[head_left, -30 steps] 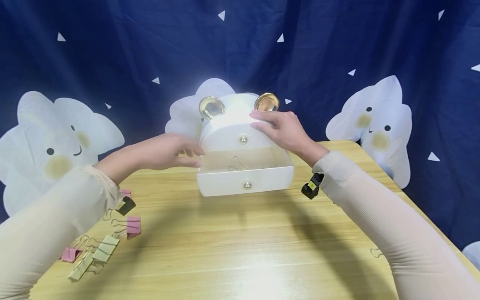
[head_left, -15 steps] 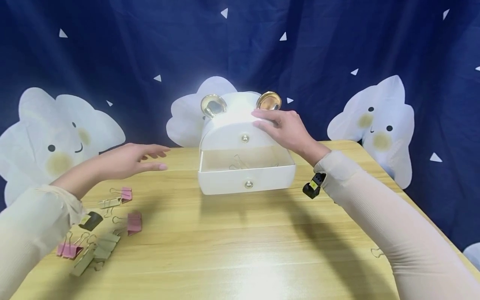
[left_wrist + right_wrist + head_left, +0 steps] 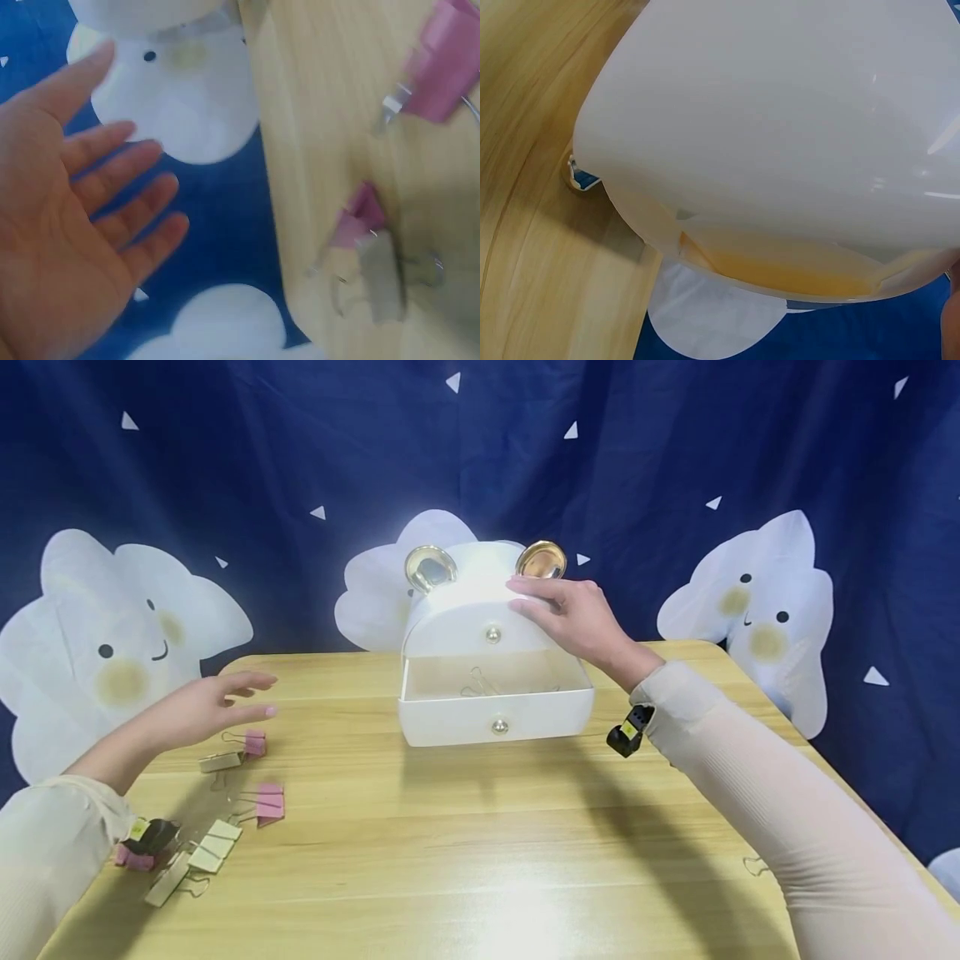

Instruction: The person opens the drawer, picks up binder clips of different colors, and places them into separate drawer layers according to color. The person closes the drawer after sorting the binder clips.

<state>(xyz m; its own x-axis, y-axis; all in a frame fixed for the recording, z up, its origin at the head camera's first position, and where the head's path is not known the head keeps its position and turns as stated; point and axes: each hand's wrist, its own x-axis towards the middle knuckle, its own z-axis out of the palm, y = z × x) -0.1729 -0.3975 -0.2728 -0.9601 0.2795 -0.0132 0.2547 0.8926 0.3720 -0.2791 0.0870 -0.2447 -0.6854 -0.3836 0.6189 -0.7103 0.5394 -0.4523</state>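
A white drawer box (image 3: 457, 631) with two gold ears stands at the back of the table. Its lower drawer (image 3: 450, 722) is pulled out, and wire handles of clips (image 3: 480, 683) show inside. My right hand (image 3: 581, 618) rests on the box top beside the right ear, fingers extended. At the left, my left hand (image 3: 198, 710) hovers with fingers loosely spread and nothing in them, palm visible in the left wrist view. Below it lie pink binder clips (image 3: 270, 803) and pale green ones (image 3: 214, 846). A pink clip (image 3: 442, 67) also shows in the left wrist view.
A wire clip handle (image 3: 754, 866) peeks out by the right sleeve on the wooden table (image 3: 420, 843). Behind the table's back edge hangs a blue curtain (image 3: 510, 452) with white cloud figures. The right wrist view is mostly filled by the box's glossy white surface (image 3: 765, 112).
My left hand has drawn away from the drawer's left side and moved left, over towards the binder clips. My right hand has stayed on the box, and the drawer remains pulled out.
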